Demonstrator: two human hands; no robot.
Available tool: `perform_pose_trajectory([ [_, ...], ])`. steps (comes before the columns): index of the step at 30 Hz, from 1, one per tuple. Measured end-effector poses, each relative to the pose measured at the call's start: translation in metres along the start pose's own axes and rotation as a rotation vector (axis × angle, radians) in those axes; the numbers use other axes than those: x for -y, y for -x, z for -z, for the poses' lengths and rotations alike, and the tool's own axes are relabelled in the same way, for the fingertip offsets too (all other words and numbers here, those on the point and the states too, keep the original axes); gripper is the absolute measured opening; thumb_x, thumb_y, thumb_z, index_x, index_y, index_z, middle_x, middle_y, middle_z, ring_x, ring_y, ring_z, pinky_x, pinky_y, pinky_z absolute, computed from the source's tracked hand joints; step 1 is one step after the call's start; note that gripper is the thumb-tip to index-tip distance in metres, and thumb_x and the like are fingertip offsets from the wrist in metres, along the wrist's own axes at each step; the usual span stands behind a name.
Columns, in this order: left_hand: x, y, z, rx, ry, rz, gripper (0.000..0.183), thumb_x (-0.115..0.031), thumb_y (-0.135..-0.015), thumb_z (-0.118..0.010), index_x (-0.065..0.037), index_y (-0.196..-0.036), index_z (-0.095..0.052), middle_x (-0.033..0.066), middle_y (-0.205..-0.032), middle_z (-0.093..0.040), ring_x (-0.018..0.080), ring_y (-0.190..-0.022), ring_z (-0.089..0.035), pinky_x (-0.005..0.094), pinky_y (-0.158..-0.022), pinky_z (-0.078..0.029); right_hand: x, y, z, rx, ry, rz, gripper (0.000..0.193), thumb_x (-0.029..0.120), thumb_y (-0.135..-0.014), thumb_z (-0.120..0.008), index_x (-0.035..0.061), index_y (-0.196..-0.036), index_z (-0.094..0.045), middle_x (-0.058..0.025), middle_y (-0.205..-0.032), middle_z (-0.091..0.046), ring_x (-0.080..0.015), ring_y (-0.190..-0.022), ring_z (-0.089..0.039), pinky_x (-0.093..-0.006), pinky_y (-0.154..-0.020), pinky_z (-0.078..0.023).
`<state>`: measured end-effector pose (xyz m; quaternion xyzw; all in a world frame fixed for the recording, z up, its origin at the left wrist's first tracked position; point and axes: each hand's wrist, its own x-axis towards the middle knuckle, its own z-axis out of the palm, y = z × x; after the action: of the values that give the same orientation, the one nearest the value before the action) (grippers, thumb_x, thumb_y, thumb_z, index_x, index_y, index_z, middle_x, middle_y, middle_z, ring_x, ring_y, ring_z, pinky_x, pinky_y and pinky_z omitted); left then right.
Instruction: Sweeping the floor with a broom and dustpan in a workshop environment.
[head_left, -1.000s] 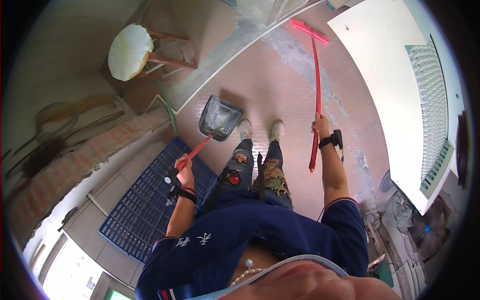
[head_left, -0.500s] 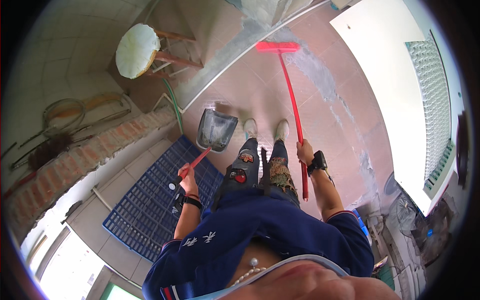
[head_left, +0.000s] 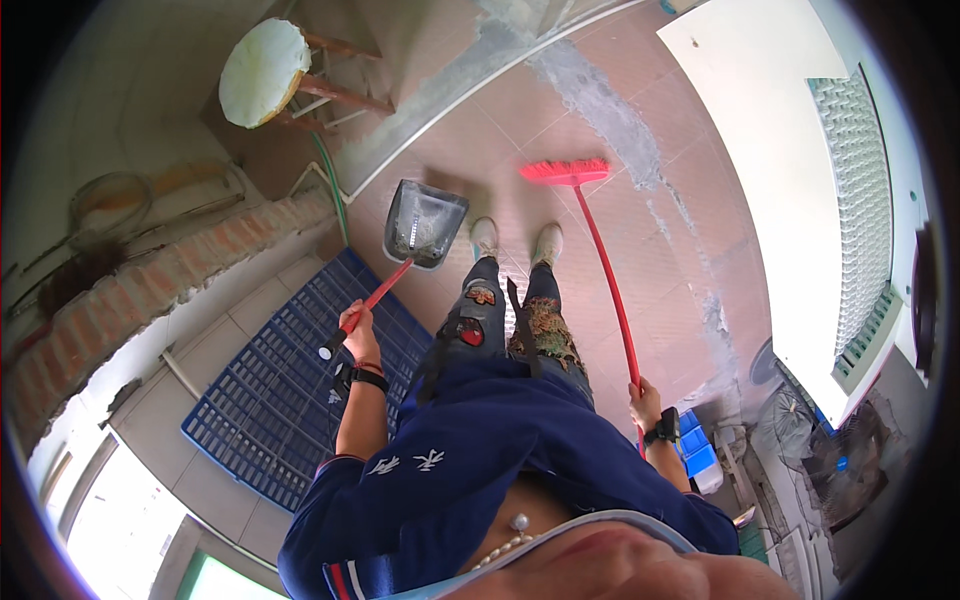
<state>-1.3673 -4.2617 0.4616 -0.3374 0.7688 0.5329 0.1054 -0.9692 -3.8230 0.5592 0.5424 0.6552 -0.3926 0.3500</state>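
Note:
My left hand (head_left: 359, 331) is closed round the red handle of a dustpan (head_left: 426, 222). The dustpan's dark grey pan lies ahead of that hand, to the left of my shoes; whether it touches the floor I cannot tell. In my right hand (head_left: 646, 404) is the long red handle of a broom (head_left: 566, 172), fingers wrapped round it near its lower end in the picture. The broom's pink-red bristle head is over the tiled floor, ahead and to the right of my feet, apart from the dustpan.
A blue plastic slatted pallet (head_left: 300, 390) lies at my left, beside a low brick ledge (head_left: 170, 265). Far left stands a stool (head_left: 264, 75) with a pale round seat, near a green hose (head_left: 330, 180). On the right is a large white panel (head_left: 750, 170). Grey cement patches (head_left: 600, 95) cross the tiles.
The broom head has come nearer to my feet, and my right hand has drawn back toward my body. The dustpan has shifted only slightly within the picture.

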Motion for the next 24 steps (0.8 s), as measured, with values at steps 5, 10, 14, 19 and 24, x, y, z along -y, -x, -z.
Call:
perform_pose_trajectory([
  [5,-0.001,0.016,0.011,-0.046,0.044,0.034,0.011,-0.001,-0.077,-0.062,-0.008,-0.082,-0.056,0.0045,-0.097,-0.058,0.0153,-0.089,-0.055,0.0265,-0.076,-0.047,0.04,-0.018,0.025,-0.015,0.19,0.194,0.021,0.02,-0.084,-0.052,0.0043,-0.098,-0.056,-0.0144,-0.059,-0.055,-0.0246,-0.054,-0.057,-0.0359,-0.049,-0.04],
  [10,0.008,0.055,0.024,-0.149,0.075,0.073,0.012,0.002,-0.076,-0.061,-0.004,-0.086,-0.059,0.0042,-0.084,-0.058,0.0115,-0.07,-0.054,0.0224,-0.061,-0.045,0.106,-0.136,0.006,0.198,0.374,0.424,0.021,0.029,-0.085,-0.048,0.0101,-0.095,-0.05,-0.0182,-0.069,-0.059,-0.0376,-0.067,-0.058,-0.0465,-0.056,-0.043],
  [14,0.002,0.084,0.036,-0.21,0.012,0.108,0.013,0.004,-0.075,-0.061,-0.005,-0.085,-0.058,0.0029,-0.084,-0.058,0.0108,-0.071,-0.054,0.0224,-0.061,-0.044,0.175,-0.183,-0.023,0.248,0.534,0.485,0.023,0.028,-0.084,-0.048,0.0096,-0.097,-0.054,-0.02,-0.081,-0.061,-0.0372,-0.078,-0.059,-0.046,-0.068,-0.046],
  [19,0.018,0.099,0.047,-0.227,-0.005,0.118,0.012,0.004,-0.075,-0.06,-0.005,-0.083,-0.057,0.0021,-0.084,-0.058,0.0111,-0.071,-0.054,0.0225,-0.061,-0.044,0.102,-0.179,0.011,0.244,0.523,0.289,0.023,0.028,-0.083,-0.05,0.0113,-0.098,-0.057,-0.0156,-0.083,-0.062,-0.0329,-0.08,-0.06,-0.044,-0.068,-0.045],
  [24,0.02,0.092,0.022,-0.228,-0.039,0.142,0.012,0.004,-0.075,-0.059,-0.004,-0.084,-0.057,0.0043,-0.081,-0.056,0.012,-0.068,-0.054,0.0222,-0.059,-0.045,-0.029,-0.117,0.076,0.14,0.442,0.116,0.025,0.029,-0.081,-0.049,0.0113,-0.098,-0.057,-0.0164,-0.086,-0.062,-0.0342,-0.084,-0.058,-0.0437,-0.071,-0.045],
])
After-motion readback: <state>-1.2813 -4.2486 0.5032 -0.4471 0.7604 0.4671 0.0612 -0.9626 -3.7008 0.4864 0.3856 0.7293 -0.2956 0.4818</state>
